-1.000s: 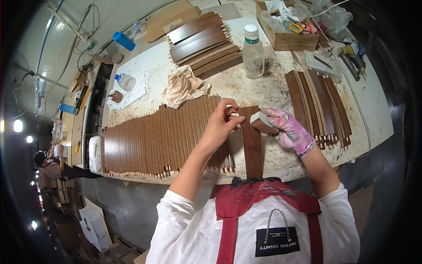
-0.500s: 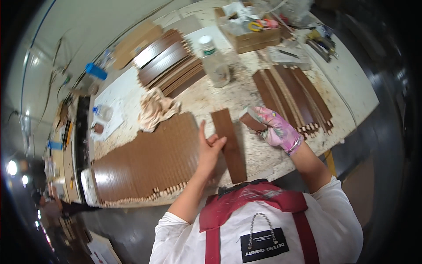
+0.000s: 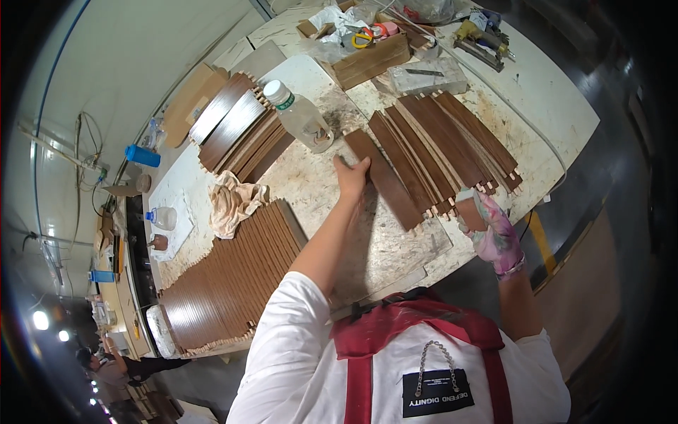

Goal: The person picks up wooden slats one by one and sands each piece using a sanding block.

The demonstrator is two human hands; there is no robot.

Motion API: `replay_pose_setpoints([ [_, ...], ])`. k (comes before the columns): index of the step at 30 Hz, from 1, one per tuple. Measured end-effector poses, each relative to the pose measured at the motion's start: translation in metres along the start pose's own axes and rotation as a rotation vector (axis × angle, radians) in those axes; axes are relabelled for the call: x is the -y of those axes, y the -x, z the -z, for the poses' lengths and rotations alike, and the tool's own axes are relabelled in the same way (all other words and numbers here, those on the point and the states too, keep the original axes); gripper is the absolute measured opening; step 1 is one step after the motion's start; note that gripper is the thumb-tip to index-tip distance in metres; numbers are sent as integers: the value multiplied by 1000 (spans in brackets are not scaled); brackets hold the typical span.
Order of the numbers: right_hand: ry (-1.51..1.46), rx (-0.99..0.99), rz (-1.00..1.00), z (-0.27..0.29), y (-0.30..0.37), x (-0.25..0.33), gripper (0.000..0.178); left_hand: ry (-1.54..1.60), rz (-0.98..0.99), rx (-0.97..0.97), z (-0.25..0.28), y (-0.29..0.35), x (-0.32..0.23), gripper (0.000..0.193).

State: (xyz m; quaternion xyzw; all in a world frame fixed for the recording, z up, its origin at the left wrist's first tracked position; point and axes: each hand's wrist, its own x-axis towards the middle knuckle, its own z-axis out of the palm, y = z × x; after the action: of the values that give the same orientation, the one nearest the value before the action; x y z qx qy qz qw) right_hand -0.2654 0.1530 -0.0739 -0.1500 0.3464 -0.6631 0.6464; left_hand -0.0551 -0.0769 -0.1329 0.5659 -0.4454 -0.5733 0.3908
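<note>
A dark brown wooden slat [image 3: 385, 182] with pale pegs at its ends lies at a slant over the middle of the table. My left hand [image 3: 352, 178] grips its left edge near the far end, thumb on top; the undersides of the fingers are hidden. In a pink and grey glove, my right hand [image 3: 497, 239] is closed around a small brown and grey sanding block [image 3: 469, 212], by the near ends of a row of slats [image 3: 441, 145]. That row lies just right of the held slat. To the left, many similar slats stand packed on edge [image 3: 226, 283].
A plastic bottle with a white cap [image 3: 304, 120] stands beyond my left hand. Behind are a stack of slats [image 3: 233, 127], a cardboard box [image 3: 371, 63], a pale block [image 3: 427, 76] and a nail gun [image 3: 480, 44]. A crumpled cloth [image 3: 236, 203] lies left.
The single slat has moved away and right, up beside the row of slats, with my left hand now gripping it. My right hand with the sanding block has shifted right and nearer.
</note>
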Motion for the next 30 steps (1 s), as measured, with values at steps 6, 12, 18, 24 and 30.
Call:
replay_pose_setpoints([
  [6, 87, -83, -44, -9, -2, 11, 61, -407, -398, -53, 17, 13, -10, 61],
  [12, 186, -128, -122, -19, -22, 25, 35, -302, -417, -263, 172, 8, -48, 17],
  [18, 196, -128, -92, -44, -27, 15, 38, -511, -213, -437, 266, 21, -73, 17],
  [24, 313, -64, -19, -42, -26, 16, 38, -1090, -497, -126, 253, 56, -73, 38],
  [30, -174, -171, -29, -19, -32, 5, 36, -1701, -196, 2, 188, 104, -36, 86],
])
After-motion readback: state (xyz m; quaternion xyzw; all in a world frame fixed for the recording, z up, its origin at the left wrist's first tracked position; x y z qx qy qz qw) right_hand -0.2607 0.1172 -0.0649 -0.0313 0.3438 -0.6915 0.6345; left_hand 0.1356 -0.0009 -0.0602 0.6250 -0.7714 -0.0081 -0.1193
